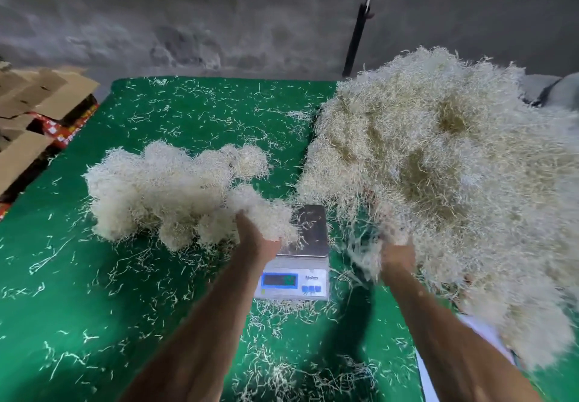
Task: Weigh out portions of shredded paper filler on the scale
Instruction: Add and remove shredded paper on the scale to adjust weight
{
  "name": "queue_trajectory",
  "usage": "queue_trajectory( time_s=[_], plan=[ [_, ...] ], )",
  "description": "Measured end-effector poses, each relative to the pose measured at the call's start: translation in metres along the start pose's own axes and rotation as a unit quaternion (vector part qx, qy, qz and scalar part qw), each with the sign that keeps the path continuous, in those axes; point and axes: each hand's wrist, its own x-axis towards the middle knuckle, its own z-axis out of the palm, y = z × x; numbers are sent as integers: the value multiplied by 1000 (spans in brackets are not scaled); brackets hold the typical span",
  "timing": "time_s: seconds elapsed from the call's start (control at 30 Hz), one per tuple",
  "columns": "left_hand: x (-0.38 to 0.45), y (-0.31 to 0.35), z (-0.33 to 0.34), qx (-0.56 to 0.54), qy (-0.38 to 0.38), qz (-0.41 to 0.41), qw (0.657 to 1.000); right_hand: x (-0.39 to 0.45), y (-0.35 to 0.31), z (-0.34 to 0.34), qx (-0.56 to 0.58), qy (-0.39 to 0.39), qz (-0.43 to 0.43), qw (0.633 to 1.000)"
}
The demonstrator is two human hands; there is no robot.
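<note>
A small digital scale (310,229) with a steel platform and a blue display sits at the middle of the green table; only a few loose strands lie on its platform. My left hand (255,238) grips a clump of shredded paper (266,213) just left of the platform, touching the smaller pile of paper filler (163,188). My right hand (398,256) reaches into the near edge of the big heap of shredded paper (445,182) on the right, fingers buried in the strands and blurred.
The green table cover (78,307) is littered with stray strands. Flattened cardboard boxes (34,113) are stacked past the table's left edge. A black stand pole (357,35) rises behind the heap, against a grey wall. White sheeting (423,373) lies under the heap's near side.
</note>
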Motion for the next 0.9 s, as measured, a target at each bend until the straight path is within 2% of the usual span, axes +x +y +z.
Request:
queue_trajectory(
  time_s=[0.07, 0.2, 0.23, 0.3, 0.37, 0.4, 0.53, 0.67, 0.73, 0.8, 0.9],
  plan=[
    [-3, -13, 7, 8, 9, -10, 1000, -16, 25, -4, -42, -4, -19, 999],
    [-12, -50, 16, 3, -2, 113, 994, -58, 87, -5, -116, -98, -154, 976],
    [-19, -56, 17, 12, -31, 123, 992, -65, 98, -5, -161, -110, -185, 963],
    [-33, -68, 19, 59, -51, 150, 986, -77, 121, -3, -302, -127, -239, 914],
    [-46, -80, 20, 88, -58, 145, 984, -87, 137, -2, -402, -135, -254, 869],
    [-54, -85, 19, 98, -50, 159, 981, -92, 140, -3, -419, -130, -249, 863],
    [-72, -102, -1, 89, -55, 172, 979, -115, 140, 3, -387, -107, -252, 881],
    [-79, -124, -20, -15, -20, 72, 997, -128, 155, 1, -339, -98, -310, 883],
    [-78, -133, -28, -15, -7, 46, 999, -135, 160, -1, -274, -102, -320, 901],
    [-74, -146, -46, 72, 5, 47, 996, -146, 163, -2, -181, -140, -296, 927],
    [-63, -167, -84, 252, 75, 94, 960, -156, 170, -1, -105, -208, -271, 934]
  ],
)
